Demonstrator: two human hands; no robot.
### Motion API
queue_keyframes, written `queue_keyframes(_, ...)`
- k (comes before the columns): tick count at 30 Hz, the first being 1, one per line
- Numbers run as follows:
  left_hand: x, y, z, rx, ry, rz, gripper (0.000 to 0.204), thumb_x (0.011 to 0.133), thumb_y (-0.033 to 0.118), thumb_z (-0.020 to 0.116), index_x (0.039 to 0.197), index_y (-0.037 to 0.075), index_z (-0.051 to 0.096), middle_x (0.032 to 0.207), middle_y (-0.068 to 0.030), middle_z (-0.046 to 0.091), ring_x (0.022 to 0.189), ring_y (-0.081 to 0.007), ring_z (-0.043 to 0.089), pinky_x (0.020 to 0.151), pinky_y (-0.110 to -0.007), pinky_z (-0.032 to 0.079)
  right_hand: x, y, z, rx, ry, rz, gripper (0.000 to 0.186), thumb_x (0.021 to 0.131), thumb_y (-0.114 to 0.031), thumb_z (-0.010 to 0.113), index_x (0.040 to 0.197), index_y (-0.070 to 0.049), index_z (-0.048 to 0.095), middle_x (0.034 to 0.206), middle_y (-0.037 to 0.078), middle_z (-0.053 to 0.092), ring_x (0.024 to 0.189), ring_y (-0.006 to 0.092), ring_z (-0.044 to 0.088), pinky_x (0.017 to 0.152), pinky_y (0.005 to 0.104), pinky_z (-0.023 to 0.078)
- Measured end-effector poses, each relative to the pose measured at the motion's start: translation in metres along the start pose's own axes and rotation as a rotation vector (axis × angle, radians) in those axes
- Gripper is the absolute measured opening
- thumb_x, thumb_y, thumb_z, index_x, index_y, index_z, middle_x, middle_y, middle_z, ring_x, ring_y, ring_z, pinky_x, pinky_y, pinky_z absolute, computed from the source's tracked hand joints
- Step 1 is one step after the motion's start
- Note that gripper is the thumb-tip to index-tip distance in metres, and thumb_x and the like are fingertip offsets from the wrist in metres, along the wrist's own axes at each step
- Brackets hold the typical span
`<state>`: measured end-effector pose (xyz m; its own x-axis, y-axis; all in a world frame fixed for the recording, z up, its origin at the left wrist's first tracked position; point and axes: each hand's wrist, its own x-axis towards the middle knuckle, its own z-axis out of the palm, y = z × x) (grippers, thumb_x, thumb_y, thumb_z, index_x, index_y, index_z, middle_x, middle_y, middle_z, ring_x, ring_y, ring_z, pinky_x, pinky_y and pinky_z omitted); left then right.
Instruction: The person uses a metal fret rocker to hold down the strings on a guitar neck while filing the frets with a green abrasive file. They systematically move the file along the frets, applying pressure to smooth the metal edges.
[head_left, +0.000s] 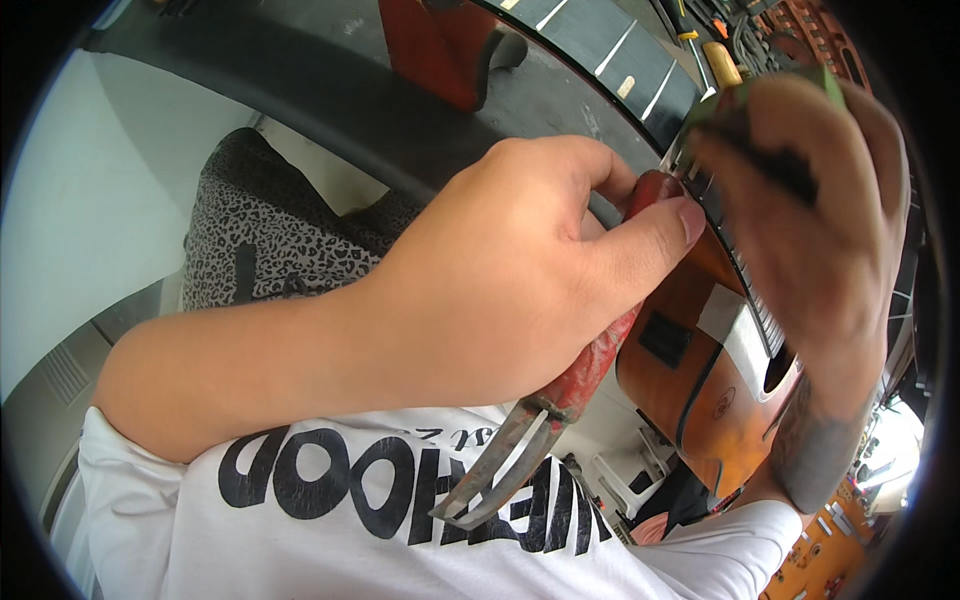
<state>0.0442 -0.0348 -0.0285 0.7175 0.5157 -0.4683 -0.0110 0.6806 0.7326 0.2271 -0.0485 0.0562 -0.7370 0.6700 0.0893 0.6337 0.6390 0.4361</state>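
My left hand (520, 270) is closed around the worn red handle of a hand tool (590, 365). The tool's grey metal end is long and slotted, and it points down toward my shirt. My left thumb and the top of the handle are close beside the edge of a guitar neck. Over the fretboard (640, 75), my right hand (810, 200) is curled and smeared by motion. Its fingers close on a green-edged object (832, 88) whose kind I cannot make out. The guitar's orange-brown body (690, 400) lies below both hands, with pale tape-like material (732, 320) by the sound hole.
A red neck support (435, 55) stands on the dark bench (330, 95). Several hand tools, one a yellow-handled screwdriver (720, 62), lie beyond the neck. A leopard-print bag (270, 225) sits left of the bench. Small parts lie on an orange surface (825, 560) at lower right.
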Motion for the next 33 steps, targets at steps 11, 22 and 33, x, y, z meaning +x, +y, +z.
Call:
queue_keyframes(11,-0.005,0.008,0.006,-0.027,-0.010,-0.028,0.040,0.096,0.034,0.066,0.102,-0.005,0.058,0.059,-0.0008,0.055,0.045,-0.0053,0.047,0.041,-0.022,0.037,-0.005,0.002,-0.010,-0.023,-0.036,-0.041,0.036,0.057,-0.006,0.074,0.093,-0.007,0.077,0.105,0.008,0.061,0.100,0.0326,0.058,0.083,0.0412,0.050)
queue_keyframes(22,-0.008,0.011,0.008,-0.042,-0.025,-0.021,0.040,0.097,0.033,0.064,0.102,-0.006,0.057,0.056,-0.0028,0.055,0.037,-0.0080,0.047,0.036,-0.024,0.036,-0.002,0.001,-0.010,0.032,-0.037,0.007,0.033,0.057,-0.005,0.077,0.089,-0.006,0.077,0.104,0.008,0.061,0.100,0.0316,0.058,0.083,0.0411,0.049)
queue_keyframes(33,-0.007,0.011,0.005,-0.081,-0.030,-0.031,0.039,0.097,0.032,0.064,0.103,-0.006,0.057,0.055,-0.0028,0.054,0.034,-0.0092,0.046,0.033,-0.024,0.035,-0.001,0.002,-0.002,0.089,-0.018,0.023,0.032,0.059,-0.003,0.075,0.091,-0.005,0.075,0.104,0.008,0.062,0.099,0.0306,0.059,0.082,0.0398,0.050)
